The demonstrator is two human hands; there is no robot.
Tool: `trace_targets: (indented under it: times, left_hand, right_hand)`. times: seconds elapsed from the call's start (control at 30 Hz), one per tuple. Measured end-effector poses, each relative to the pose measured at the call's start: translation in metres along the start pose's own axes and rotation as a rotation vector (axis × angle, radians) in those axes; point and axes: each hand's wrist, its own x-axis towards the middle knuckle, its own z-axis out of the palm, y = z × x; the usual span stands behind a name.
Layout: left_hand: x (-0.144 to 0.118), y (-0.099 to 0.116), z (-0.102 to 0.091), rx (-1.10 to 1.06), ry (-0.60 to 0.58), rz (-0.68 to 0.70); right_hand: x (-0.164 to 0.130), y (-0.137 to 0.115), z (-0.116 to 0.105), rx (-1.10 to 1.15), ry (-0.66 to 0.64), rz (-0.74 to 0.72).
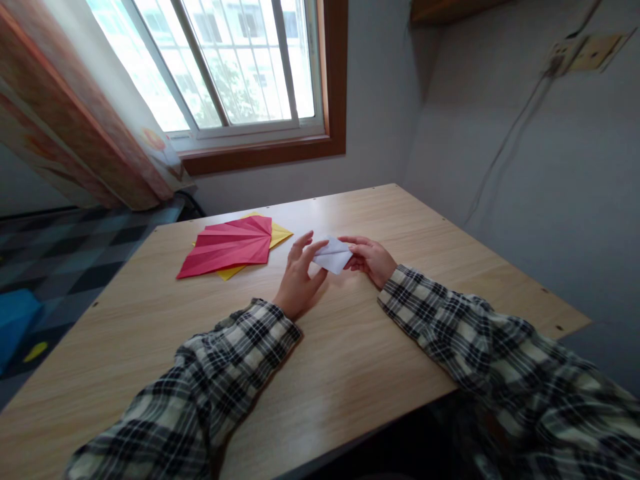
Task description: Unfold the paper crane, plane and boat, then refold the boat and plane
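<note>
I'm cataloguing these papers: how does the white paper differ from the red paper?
The white paper is held in the right hand, with the left hand at its other side; the red paper lies over yellow paper. The white paper looks smaller than the red paper, which is spread wider. Both show creases.
</note>
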Motion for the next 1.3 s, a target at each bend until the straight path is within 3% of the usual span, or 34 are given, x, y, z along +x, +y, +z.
trace_targets:
  times: [0.17, 0.47, 0.73, 0.97, 1.3]
  left_hand:
    - [-0.001, 0.0, -0.001, 0.004, -0.002, -0.015]
    - [0.003, 0.003, -0.005, -0.047, -0.019, -0.038]
    - [0.003, 0.008, -0.005, -0.183, -0.046, -0.295]
    - [0.005, 0.005, -0.001, -0.437, -0.015, -0.433]
    - [0.006, 0.011, -0.004, -0.607, -0.076, -0.447]
  right_hand:
    - [0.0, 0.004, -0.001, -0.015, -0.071, -0.03]
    - [-0.003, 0.0, 0.002, -0.09, -0.068, -0.015]
    - [0.001, 0.009, -0.002, -0.209, -0.108, -0.157]
    - [-0.001, 0.009, -0.005, -0.421, -0.123, -0.32]
    - [0.0, 0.01, -0.009, -0.523, -0.099, -0.347]
